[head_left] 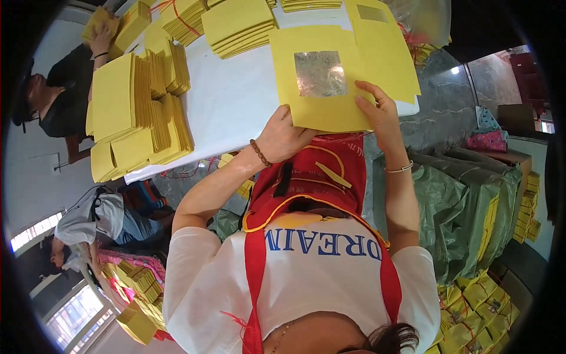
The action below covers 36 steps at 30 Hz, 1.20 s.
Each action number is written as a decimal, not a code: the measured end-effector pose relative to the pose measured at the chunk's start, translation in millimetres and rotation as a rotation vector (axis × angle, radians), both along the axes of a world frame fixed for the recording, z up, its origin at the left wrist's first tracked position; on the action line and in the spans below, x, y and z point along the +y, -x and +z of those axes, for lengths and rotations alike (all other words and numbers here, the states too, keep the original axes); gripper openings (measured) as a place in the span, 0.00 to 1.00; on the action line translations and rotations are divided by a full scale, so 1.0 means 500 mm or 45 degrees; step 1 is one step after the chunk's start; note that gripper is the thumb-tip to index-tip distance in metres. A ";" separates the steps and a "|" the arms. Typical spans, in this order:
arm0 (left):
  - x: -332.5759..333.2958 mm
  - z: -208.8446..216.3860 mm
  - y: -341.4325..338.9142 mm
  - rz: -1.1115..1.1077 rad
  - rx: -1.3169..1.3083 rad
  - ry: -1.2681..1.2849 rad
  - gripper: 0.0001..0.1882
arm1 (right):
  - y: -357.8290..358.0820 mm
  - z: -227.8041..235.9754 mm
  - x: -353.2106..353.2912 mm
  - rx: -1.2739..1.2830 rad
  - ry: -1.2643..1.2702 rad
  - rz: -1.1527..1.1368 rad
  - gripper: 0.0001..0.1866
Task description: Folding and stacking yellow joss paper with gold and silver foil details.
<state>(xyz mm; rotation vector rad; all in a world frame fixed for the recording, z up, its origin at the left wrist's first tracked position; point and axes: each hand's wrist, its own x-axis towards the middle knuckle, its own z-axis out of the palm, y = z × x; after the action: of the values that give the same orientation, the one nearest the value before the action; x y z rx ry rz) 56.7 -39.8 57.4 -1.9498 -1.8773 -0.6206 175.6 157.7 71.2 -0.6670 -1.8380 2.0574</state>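
At the table's near edge I hold a flat yellow paper envelope (287,69) with a shiny, see-through rectangular window (320,74). My left hand (283,134), a beaded bracelet on its wrist, is closed at the envelope's lower left corner. My right hand (378,115), wearing a thin bangle, grips the lower right edge, its thumb and forefinger on the upper face. Just beyond, partly under the held one, lie more yellow paper pieces (389,59), one with a similar window. The remaining fingers of both hands are partly hidden.
Yellow stacks (121,97) line the white table (227,112) on its left and far sides. A co-worker's hand (105,28) touches a stack at far left. Another person (97,218) bends over bundles at lower left. Green-wrapped bales (442,200) stand to my right, tied yellow bundles (477,307) below.
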 end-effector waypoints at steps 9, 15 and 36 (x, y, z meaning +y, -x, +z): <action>-0.016 0.028 -0.013 0.109 0.194 -0.067 0.14 | 0.012 0.019 0.025 -0.087 -0.275 0.045 0.15; -0.011 0.015 -0.022 0.252 0.284 -0.297 0.12 | 0.022 0.016 0.015 -0.046 -0.273 0.031 0.15; -0.013 0.011 0.005 0.044 0.038 -0.051 0.10 | 0.021 -0.020 0.015 -0.102 -0.170 0.180 0.21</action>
<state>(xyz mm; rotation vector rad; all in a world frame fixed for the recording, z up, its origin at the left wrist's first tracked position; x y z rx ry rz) 54.2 -46.2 63.1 -1.8872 -1.8628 -0.6107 165.3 165.4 60.9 -0.6072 -2.1023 1.9965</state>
